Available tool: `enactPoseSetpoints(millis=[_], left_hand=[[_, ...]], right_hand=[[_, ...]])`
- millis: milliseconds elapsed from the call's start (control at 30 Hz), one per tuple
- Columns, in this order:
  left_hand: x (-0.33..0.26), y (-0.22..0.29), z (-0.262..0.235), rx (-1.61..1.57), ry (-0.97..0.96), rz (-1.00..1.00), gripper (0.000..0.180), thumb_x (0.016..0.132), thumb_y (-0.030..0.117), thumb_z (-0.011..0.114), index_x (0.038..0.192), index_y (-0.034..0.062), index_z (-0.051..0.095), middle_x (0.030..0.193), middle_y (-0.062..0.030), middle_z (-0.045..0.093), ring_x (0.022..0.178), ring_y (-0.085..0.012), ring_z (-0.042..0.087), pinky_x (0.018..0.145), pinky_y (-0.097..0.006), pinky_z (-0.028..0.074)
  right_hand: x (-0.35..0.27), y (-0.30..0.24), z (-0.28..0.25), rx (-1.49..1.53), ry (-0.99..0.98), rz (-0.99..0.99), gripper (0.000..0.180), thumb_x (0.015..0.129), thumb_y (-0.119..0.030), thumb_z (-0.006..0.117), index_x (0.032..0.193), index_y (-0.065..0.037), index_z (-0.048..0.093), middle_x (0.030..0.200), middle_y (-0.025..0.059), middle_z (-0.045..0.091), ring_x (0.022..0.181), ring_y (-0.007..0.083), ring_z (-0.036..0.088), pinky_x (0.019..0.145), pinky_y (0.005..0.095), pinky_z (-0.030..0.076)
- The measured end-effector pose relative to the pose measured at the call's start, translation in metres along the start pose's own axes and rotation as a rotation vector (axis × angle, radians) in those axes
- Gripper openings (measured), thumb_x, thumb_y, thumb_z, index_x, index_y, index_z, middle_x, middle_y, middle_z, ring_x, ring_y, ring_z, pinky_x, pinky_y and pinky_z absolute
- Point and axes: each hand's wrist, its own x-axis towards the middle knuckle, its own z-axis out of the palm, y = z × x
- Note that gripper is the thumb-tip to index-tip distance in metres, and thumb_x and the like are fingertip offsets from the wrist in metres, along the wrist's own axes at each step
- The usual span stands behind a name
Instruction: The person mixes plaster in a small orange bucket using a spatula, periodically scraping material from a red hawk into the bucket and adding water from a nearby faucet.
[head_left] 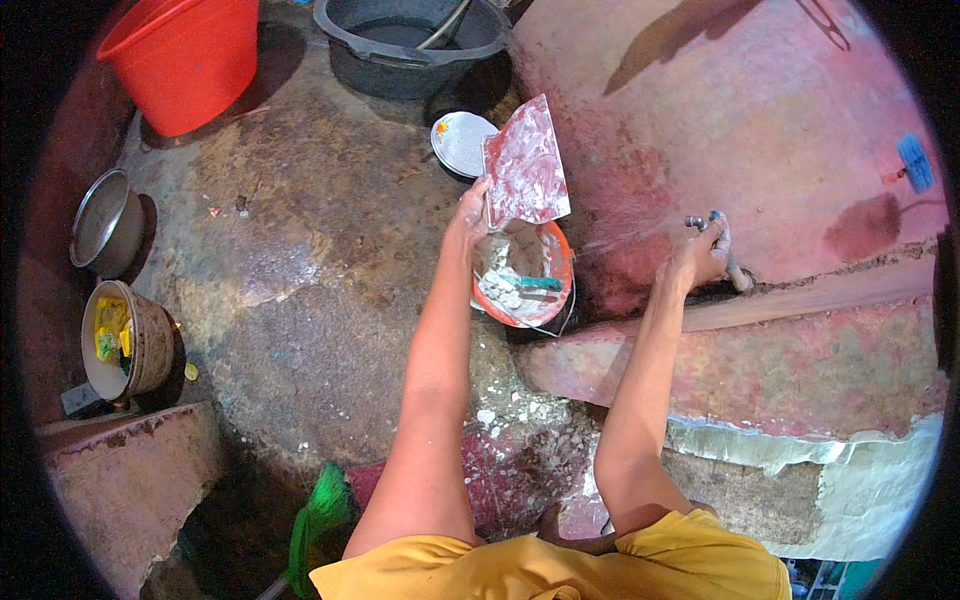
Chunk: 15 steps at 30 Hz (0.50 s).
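My left hand (472, 207) is closed on the near left corner of a flat rectangular plate (527, 165), reddish and smeared with white paste. Below that plate stands an orange bucket (566, 262) with a wire handle. White paste lumps (505, 290) and a green-handled tool (540, 284) lie inside it; the plate covers part of its far rim. Over on the right, my right hand (708, 255) is wrapped around a water tap (740, 279) that comes out of the red wall. Its fingers hide most of the tap body.
A red tub (185, 65) and a black basin (350, 45) stand at the back. Behind the plate lies a round white lid (462, 145). Leftward are a metal bowl (105, 222) and a pail (152, 345) with yellow packets. A green broom (325, 500) leans nearby; a blue brush (913, 165) hangs right.
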Motion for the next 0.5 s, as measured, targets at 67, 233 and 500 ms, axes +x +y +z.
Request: enactPoseSetpoints(millis=[67, 233, 500], left_hand=[[0.002, -0.002, 0.000, 0.002, -0.002, -0.001, 0.037, 0.087, 0.021, 0.032, 0.119, 0.0018, 0.035, 0.108, -0.0123, 0.051, 0.093, -0.0223, 0.054, 0.081, -0.037, 0.044], [0.001, -0.003, 0.004, 0.006, -0.017, -0.015, 0.037, 0.087, 0.020, 0.032, 0.119, 0.0018, 0.036, 0.108, -0.0123, 0.051, 0.093, -0.0225, 0.054, 0.081, -0.037, 0.044], [-0.006, -0.002, 0.008, 0.041, -0.017, -0.012, 0.037, 0.087, 0.020, 0.034, 0.119, 0.0023, 0.035, 0.108, -0.0118, 0.051, 0.093, -0.0225, 0.053, 0.081, -0.037, 0.043]], right_hand=[[0.003, 0.003, -0.002, -0.082, -0.008, 0.006, 0.029, 0.086, -0.015, 0.043, 0.105, 0.005, 0.048, 0.093, 0.0125, 0.055, 0.074, 0.0144, 0.053, 0.063, 0.0256, 0.043], [0.003, 0.004, 0.000, 0.026, 0.063, -0.071, 0.025, 0.083, -0.012, 0.047, 0.101, 0.006, 0.051, 0.087, 0.0105, 0.056, 0.066, 0.0137, 0.052, 0.056, 0.0264, 0.043], [0.007, 0.002, 0.000, -0.081, 0.167, -0.070, 0.022, 0.077, -0.010, 0.055, 0.092, 0.006, 0.056, 0.077, 0.0105, 0.059, 0.060, 0.0154, 0.054, 0.053, 0.0278, 0.044]])
